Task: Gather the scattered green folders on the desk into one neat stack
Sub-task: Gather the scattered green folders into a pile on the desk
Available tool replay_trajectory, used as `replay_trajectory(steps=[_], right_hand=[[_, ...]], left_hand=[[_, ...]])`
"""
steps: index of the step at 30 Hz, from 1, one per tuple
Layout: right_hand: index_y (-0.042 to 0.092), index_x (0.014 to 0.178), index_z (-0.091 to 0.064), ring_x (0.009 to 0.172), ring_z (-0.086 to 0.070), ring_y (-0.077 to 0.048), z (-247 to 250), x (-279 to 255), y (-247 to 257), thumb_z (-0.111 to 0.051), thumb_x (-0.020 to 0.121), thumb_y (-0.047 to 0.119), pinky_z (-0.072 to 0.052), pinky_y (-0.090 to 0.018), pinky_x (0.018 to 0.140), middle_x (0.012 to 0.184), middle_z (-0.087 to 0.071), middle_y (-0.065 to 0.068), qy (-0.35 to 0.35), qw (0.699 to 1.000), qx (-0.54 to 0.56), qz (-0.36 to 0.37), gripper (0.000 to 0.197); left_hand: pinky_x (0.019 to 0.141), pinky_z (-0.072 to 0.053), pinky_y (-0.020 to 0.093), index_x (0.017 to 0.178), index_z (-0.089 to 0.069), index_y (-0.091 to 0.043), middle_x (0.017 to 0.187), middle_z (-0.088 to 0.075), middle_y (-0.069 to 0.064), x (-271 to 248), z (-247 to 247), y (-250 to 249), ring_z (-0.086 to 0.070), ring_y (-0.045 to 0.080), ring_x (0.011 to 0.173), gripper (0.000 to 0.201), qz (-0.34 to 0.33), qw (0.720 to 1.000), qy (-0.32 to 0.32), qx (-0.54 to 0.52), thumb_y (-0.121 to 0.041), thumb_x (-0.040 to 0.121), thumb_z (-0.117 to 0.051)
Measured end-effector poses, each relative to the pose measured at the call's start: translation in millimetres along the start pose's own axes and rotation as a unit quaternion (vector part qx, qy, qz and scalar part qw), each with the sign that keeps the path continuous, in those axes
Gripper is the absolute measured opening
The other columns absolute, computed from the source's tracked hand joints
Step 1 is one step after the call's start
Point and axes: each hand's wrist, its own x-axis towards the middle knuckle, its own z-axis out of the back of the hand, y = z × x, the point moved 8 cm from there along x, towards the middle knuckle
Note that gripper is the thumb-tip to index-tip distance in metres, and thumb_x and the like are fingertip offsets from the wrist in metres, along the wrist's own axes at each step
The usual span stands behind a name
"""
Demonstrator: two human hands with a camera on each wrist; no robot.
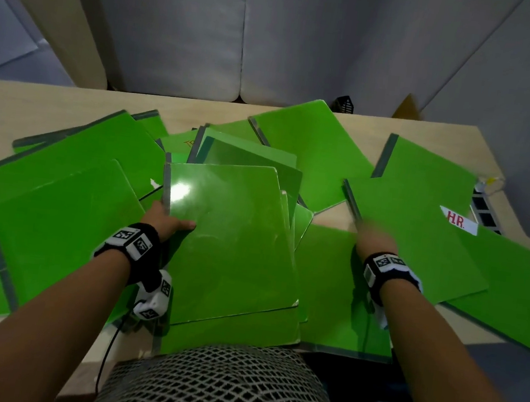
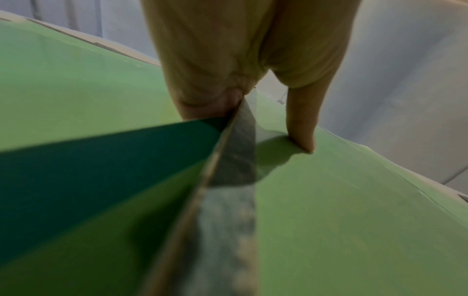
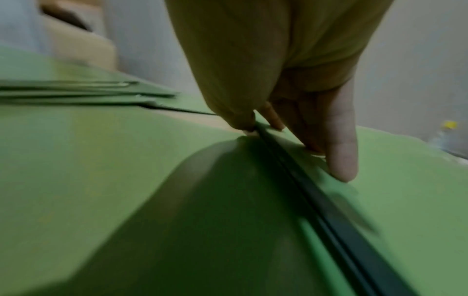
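Several green folders lie overlapping across the wooden desk (image 1: pixel 37 99). My left hand (image 1: pixel 172 220) pinches the grey-taped spine edge of the top middle folder (image 1: pixel 229 239). In the left wrist view my left hand (image 2: pixel 258 128) has its thumb (image 2: pixel 303 136) on top of that folder (image 2: pixel 354 220), with the fingers under the spine (image 2: pixel 233 160). My right hand (image 1: pixel 373 234), blurred, holds the dark spine edge of the HR-labelled folder (image 1: pixel 417 244). In the right wrist view my right hand (image 3: pixel 291 146) has fingers (image 3: pixel 341 160) on top of this folder (image 3: pixel 405 200) and the thumb at its edge.
Grey partition panels (image 1: pixel 178 25) stand behind the desk. A black mesh holder (image 1: pixel 345 104) and a cardboard box (image 1: pixel 408 108) sit beyond the far edge. A power strip (image 1: pixel 483 212) lies at the right edge. My patterned clothing (image 1: pixel 219 387) meets the near edge.
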Motion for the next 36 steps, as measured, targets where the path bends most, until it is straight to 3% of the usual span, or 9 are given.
replay_trajectory(steps=[7, 13, 17, 20, 23, 28, 31, 33, 36], right_hand=[[-0.004, 0.125, -0.042, 0.090, -0.064, -0.032, 30.0, -61.8, 80.3, -0.036, 0.099, 0.004, -0.041, -0.032, 0.066, 0.111, -0.065, -0.019, -0.003, 0.986, -0.059, 0.153, 0.027], [0.006, 0.129, -0.041, 0.091, -0.062, -0.031, -9.3, -119.9, 127.6, -0.052, 0.095, 0.021, -0.045, -0.033, 0.068, 0.107, -0.063, -0.012, 0.075, 0.953, -0.132, 0.261, 0.038], [0.012, 0.145, -0.031, 0.129, -0.049, -0.034, -3.1, -88.8, 69.1, -0.059, 0.087, 0.055, -0.044, -0.047, 0.103, 0.146, -0.045, -0.013, 0.083, 0.984, 0.130, 0.088, 0.078], [0.008, 0.153, -0.012, 0.141, -0.028, -0.043, -0.4, -79.1, -2.7, -0.074, 0.072, 0.059, -0.033, -0.056, 0.111, 0.157, -0.022, -0.022, 0.023, 0.945, 0.293, -0.144, 0.113], [0.007, 0.153, -0.003, 0.143, -0.021, -0.044, -18.9, -95.0, -51.3, -0.080, 0.062, 0.062, -0.028, -0.057, 0.111, 0.157, -0.014, -0.024, 0.035, 0.917, 0.282, -0.280, 0.131], [0.026, 0.152, -0.023, 0.131, -0.043, -0.042, -39.4, -117.0, -59.6, -0.080, 0.076, 0.037, -0.043, -0.052, 0.104, 0.155, -0.026, -0.021, 0.107, 0.950, 0.195, -0.220, 0.096], [0.026, 0.148, -0.034, 0.114, -0.055, -0.043, -44.5, -120.0, -63.7, -0.094, 0.043, 0.047, -0.054, -0.051, 0.086, 0.148, -0.039, -0.021, 0.120, 0.940, 0.233, -0.218, 0.123], [0.030, 0.139, -0.050, 0.094, -0.063, -0.041, -39.4, -124.8, -59.7, -0.086, 0.070, 0.022, -0.059, -0.042, 0.064, 0.144, -0.047, -0.018, 0.135, 0.928, 0.284, -0.198, 0.078], [0.024, 0.122, -0.060, 0.107, -0.060, -0.045, -27.2, -124.8, -60.3, -0.071, 0.083, -0.001, -0.058, -0.047, 0.074, 0.143, -0.050, -0.016, 0.136, 0.901, 0.362, -0.195, 0.048]], left_hand=[[0.100, -0.044, 0.048, 0.142, -0.029, 0.000, 0.137, -0.047, 0.021, -6.5, 2.8, -7.2, -0.050, 0.039, 0.122, 0.086, -0.010, 1.000, 0.001, 0.021, -0.024, 0.076, -0.079], [0.100, -0.043, 0.046, 0.141, -0.031, 0.001, 0.137, -0.047, 0.021, -14.8, 5.2, -12.5, -0.049, 0.038, 0.124, 0.084, -0.022, 0.999, -0.003, 0.027, -0.023, 0.077, -0.078], [0.099, -0.043, 0.045, 0.143, -0.029, 0.000, 0.139, -0.046, 0.020, -18.1, 4.8, -13.8, -0.048, 0.038, 0.125, 0.085, -0.029, 0.999, 0.000, 0.034, -0.024, 0.078, -0.077], [0.099, -0.042, 0.045, 0.145, -0.026, -0.001, 0.142, -0.044, 0.020, -19.1, 3.8, -12.2, -0.047, 0.038, 0.127, 0.084, -0.028, 0.999, -0.003, 0.033, -0.023, 0.080, -0.075], [0.098, -0.042, 0.045, 0.144, -0.027, 0.000, 0.141, -0.045, 0.021, -20.0, 3.0, -13.1, -0.047, 0.038, 0.126, 0.083, -0.032, 0.999, -0.003, 0.033, -0.023, 0.080, -0.075], [0.093, -0.043, 0.042, 0.144, -0.026, 0.001, 0.139, -0.045, 0.022, -22.5, 3.0, -12.6, -0.048, 0.038, 0.124, 0.083, -0.032, 0.999, -0.006, 0.036, -0.023, 0.081, -0.075], [0.090, -0.044, 0.042, 0.142, -0.028, 0.000, 0.136, -0.047, 0.022, -20.8, 2.6, -11.1, -0.050, 0.038, 0.121, 0.082, -0.031, 0.999, -0.006, 0.033, -0.024, 0.079, -0.076], [0.093, -0.045, 0.045, 0.141, -0.029, 0.000, 0.136, -0.048, 0.022, -20.5, 2.8, -10.0, -0.051, 0.039, 0.121, 0.082, -0.029, 0.999, -0.007, 0.028, -0.023, 0.079, -0.077], [0.094, -0.044, 0.044, 0.141, -0.029, 0.001, 0.137, -0.047, 0.023, -20.6, 2.6, -9.7, -0.049, 0.039, 0.123, 0.082, -0.029, 0.999, -0.008, 0.028, -0.022, 0.079, -0.077]])
